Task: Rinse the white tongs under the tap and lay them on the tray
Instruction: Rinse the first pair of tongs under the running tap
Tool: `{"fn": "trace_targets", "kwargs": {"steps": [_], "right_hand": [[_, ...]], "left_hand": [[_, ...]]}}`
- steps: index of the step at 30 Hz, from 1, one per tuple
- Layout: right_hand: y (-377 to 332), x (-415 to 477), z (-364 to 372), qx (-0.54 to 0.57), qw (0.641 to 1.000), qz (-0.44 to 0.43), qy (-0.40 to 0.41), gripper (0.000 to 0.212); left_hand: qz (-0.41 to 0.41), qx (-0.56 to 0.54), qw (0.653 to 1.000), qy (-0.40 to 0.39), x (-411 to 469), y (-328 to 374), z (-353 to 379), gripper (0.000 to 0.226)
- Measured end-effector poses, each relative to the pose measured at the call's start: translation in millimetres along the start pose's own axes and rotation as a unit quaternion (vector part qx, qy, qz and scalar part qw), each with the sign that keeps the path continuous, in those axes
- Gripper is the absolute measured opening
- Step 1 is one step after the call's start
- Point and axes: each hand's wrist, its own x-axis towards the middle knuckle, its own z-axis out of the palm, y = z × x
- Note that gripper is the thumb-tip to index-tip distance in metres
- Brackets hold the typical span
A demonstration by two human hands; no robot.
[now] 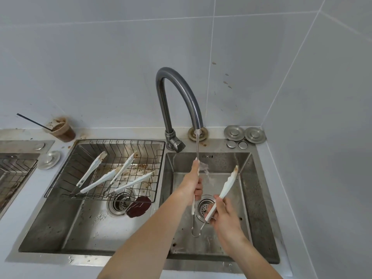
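Observation:
A pair of white tongs (227,186) is spread open over the right sink basin (259,198). My left hand (193,182) grips one arm of the tongs, whose tip sits under the water stream running from the grey tap (181,93). My right hand (223,214) holds the other arm, whose soiled tip points up and to the right. The metal hinge loop of the tongs hangs low between my hands. A wire rack tray (60,178) rests over the left basin with several other white tongs (96,184) lying in it.
A dirty plastic cup with a black straw (61,129) stands on the counter at the back left. Metal drain stoppers (244,134) lie behind the right basin. A dark brown blob (138,206) sits near the left drain. Another rack (12,174) shows at the far left.

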Motion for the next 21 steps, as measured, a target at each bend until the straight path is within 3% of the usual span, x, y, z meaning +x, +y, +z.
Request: {"fn": "trace_targets", "kwargs": {"steps": [6,12,17,21], "right_hand": [[5.1,-0.1,-3.7,0.010,1.000,0.013,0.022,0.022],[-10.6,2.7,12.8,0.019,0.999,0.016,0.030,0.020],[-20.4,19.4,9.5,0.096,0.992,0.056,0.062,0.021],[-16.9,26.8,2.8,0.127,0.984,0.101,0.076,0.024]], "left_hand": [[0.048,-0.126,0.991,-0.015,-4.9,-15.8,-2.6,0.044],[0.025,0.006,0.997,0.071,-4.0,15.6,6.5,0.060],[0.038,-0.121,0.992,-0.023,0.8,23.8,7.1,0.053],[0.067,-0.301,0.941,-0.143,-1.9,4.0,4.8,0.028]]}}
